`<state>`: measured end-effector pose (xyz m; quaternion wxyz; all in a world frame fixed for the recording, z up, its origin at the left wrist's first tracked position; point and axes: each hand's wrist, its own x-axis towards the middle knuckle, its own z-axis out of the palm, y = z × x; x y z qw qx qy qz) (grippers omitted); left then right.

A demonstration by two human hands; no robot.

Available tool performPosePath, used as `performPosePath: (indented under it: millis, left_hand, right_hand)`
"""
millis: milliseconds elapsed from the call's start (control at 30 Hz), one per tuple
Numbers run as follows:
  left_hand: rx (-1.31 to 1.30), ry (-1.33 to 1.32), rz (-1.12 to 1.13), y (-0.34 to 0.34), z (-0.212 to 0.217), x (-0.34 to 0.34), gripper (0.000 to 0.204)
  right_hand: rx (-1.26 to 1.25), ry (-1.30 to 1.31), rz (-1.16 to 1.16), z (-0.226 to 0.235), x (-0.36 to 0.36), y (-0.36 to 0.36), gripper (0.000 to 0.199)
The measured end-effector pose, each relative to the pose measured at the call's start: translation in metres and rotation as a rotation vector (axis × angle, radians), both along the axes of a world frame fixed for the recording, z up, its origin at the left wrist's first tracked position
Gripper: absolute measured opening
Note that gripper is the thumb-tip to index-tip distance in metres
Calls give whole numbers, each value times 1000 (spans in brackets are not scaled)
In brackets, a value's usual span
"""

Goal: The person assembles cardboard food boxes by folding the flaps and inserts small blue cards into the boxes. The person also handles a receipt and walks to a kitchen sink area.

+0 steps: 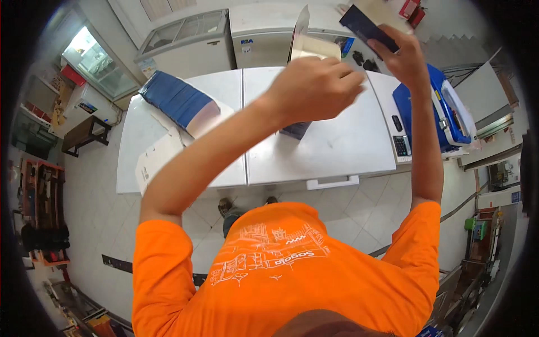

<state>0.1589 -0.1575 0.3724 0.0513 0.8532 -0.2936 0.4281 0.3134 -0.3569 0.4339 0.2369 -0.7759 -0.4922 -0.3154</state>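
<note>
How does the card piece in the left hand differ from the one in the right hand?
The piece in the left hand is pale cream and partly folded up, standing on edge; the piece in the right hand is dark navy and flat, tilted. The cream piece is gripped in a closed fist, the navy one pinched at one end. Both are thin card held up above the white table.

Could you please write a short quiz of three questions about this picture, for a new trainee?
1. True or false: the right hand holds a dark flat piece.
2. What lies on the left part of the white table? A) a blue stack B) a red bucket C) a green bottle
3. Fill in: the left hand grips a folded ____ box.

Key: 1 true; 2 A, the blue stack; 3 cardboard.
</note>
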Motion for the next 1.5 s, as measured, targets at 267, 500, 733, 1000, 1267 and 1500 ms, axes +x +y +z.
performPosePath:
  millis: [267, 500, 733, 1000, 1267, 1500]
  left_hand:
    - [-20, 214, 434, 7, -118, 56, 29]
    - [-50, 101, 291, 20, -126, 59, 28]
    - [-173, 252, 242, 36, -117, 58, 33]
    - [-240, 286, 210, 22, -123, 44, 57]
    - [-293, 231, 71, 22, -139, 10, 58]
    - [-797, 515, 264, 124, -321, -112, 19]
  right_hand:
    - [-173, 469, 320, -57, 4, 63, 29]
    - [-480, 178, -73, -79, 13, 106, 34]
    - [-618, 146, 15, -59, 11, 126, 34]
    - [-502, 91, 103, -106, 21, 131, 24]
    - [-540, 474, 53, -99, -14, 113, 49]
    - [-361, 473, -24, -92, -21, 86, 50]
